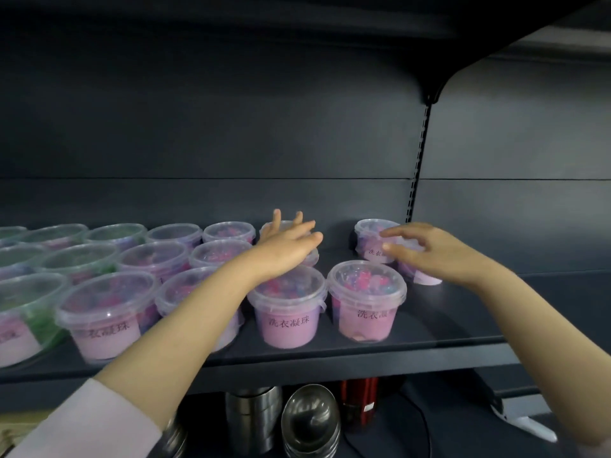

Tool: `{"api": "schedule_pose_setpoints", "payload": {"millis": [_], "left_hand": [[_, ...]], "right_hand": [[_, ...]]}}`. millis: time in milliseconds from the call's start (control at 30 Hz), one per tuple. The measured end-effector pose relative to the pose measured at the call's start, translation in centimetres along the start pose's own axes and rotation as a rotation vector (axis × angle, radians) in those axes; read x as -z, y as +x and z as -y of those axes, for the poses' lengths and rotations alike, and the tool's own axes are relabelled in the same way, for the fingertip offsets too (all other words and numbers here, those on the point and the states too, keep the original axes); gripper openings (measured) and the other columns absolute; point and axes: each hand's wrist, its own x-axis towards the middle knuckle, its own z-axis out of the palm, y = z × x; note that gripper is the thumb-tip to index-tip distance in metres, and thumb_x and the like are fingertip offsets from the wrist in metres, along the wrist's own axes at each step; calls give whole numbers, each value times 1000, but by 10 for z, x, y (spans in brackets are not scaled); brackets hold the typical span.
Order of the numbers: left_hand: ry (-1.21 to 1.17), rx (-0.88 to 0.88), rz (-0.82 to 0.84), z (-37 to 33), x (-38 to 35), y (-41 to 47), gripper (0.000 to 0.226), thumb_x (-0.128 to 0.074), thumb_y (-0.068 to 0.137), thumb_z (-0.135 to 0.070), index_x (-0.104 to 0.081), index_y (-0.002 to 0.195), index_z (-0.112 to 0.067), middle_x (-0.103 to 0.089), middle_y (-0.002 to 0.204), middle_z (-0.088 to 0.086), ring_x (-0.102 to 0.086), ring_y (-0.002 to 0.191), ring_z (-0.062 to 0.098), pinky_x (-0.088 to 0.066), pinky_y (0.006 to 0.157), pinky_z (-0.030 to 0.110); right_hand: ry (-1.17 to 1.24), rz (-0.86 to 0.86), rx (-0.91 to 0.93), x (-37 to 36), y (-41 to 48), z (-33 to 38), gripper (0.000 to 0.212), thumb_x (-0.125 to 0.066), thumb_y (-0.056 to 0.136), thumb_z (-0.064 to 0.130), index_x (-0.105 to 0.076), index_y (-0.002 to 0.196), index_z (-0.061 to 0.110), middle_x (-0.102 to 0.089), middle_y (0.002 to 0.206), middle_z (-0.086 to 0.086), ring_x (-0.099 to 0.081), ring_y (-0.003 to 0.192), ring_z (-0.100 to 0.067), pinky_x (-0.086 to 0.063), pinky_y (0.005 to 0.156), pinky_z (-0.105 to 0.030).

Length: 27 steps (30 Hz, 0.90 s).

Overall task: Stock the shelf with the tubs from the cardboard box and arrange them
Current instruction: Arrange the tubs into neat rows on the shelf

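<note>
Seemingly mid-arranging, the left hand [287, 242] is hovering, fingers straight and spread, over tubs [228, 231] near the back edge of the shelf [456, 322], while the right hand [429, 246] is curving loosely over a stray tub [425, 276], grip unclear, needing alignment next.

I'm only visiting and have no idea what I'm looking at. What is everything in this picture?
Shelf: one, dark grey, across the middle; another overhead.
Pink tubs: over a dozen, clear with lids and pink labels, in three rows on the shelf.
Green tubs: a few, clear with green contents, far left of the shelf, partly cut off.
Steel canister: at least one, silver, below the shelf.
Steel bowls: one stack, silver, right of the canister.
Red item: one, below the shelf, too hidden to identify.
Cable: one, black, lower right.
Left hand: over the back row, fingers straight.
Right hand: over the right end of the rows, fingers relaxed.
</note>
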Motion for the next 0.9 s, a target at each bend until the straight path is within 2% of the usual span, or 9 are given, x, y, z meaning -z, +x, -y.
{"api": "schedule_pose_setpoints", "payload": {"millis": [100, 233, 367, 433, 567, 700, 800, 900], "left_hand": [[142, -50, -4, 1, 7, 7, 49, -26, 102, -41, -24, 150, -30, -1, 160, -10, 18, 145, 20, 7, 118, 42], [301, 13, 48, 13, -6, 19, 50, -22, 103, -36, -19, 151, -25, -2, 161, -3, 9, 147, 24, 0, 119, 41], [434, 57, 71, 29, -21, 24, 51, -19, 103, -38, -24, 150, -20, -16, 159, 5, -15, 146, 24, -15, 118, 37], [461, 54, 63, 30, -23, 23, 51, -17, 103, -39, -22, 151, -22, -15, 160, 2, -13, 146, 22, -12, 118, 36], [471, 58, 84, 26, -21, 19, 51, -15, 103, -39, -16, 152, -25, -8, 161, -3, -5, 147, 20, -5, 118, 34], [480, 54, 87, 26, -19, 17, 51, -15, 103, -40, -15, 152, -25, -8, 161, -3, -4, 148, 20, -5, 119, 35], [475, 48, 83, 26, -19, 17, 51, -15, 103, -40, -15, 152, -25, -7, 161, -3, -4, 148, 20, -6, 119, 35], [485, 53, 80, 26, -19, 18, 52, -16, 103, -40, -15, 152, -25, -10, 161, -2, -7, 147, 21, -8, 120, 37]], "right_hand": [[-121, -31, -143, 19, 19, -35, 40, -51, 92, 50, -62, 124, 29, -57, 134, 7, -51, 124, -16, -36, 102, -28], [-179, 37, -298, 24, 35, -80, 45, -44, 95, 50, -61, 127, 25, -58, 136, -3, -49, 128, -25, -35, 107, -35], [-196, 21, -368, 14, 44, -96, 48, -41, 96, 51, -69, 118, 19, -64, 122, -16, -55, 114, -33, -41, 95, -34], [-180, 14, -309, 10, 44, -93, 42, -41, 96, 49, -72, 112, 26, -65, 121, -10, -55, 113, -31, -41, 97, -34], [-81, 123, -95, -3, 46, -67, 36, -39, 96, 50, -73, 104, 40, -60, 128, 12, -51, 122, -11, -33, 108, -28], [-71, 227, 10, -22, 61, -36, 39, -37, 97, 52, -71, 110, 39, -58, 126, 20, -46, 122, -1, -30, 110, -24], [-56, 269, 32, -33, 72, -20, 41, -36, 98, 51, -69, 116, 34, -56, 123, 23, -45, 118, 3, -31, 104, -19], [-46, 291, 50, -42, 79, -13, 41, -38, 99, 48, -68, 119, 29, -56, 123, 22, -44, 116, 5, -23, 99, -12]]}}
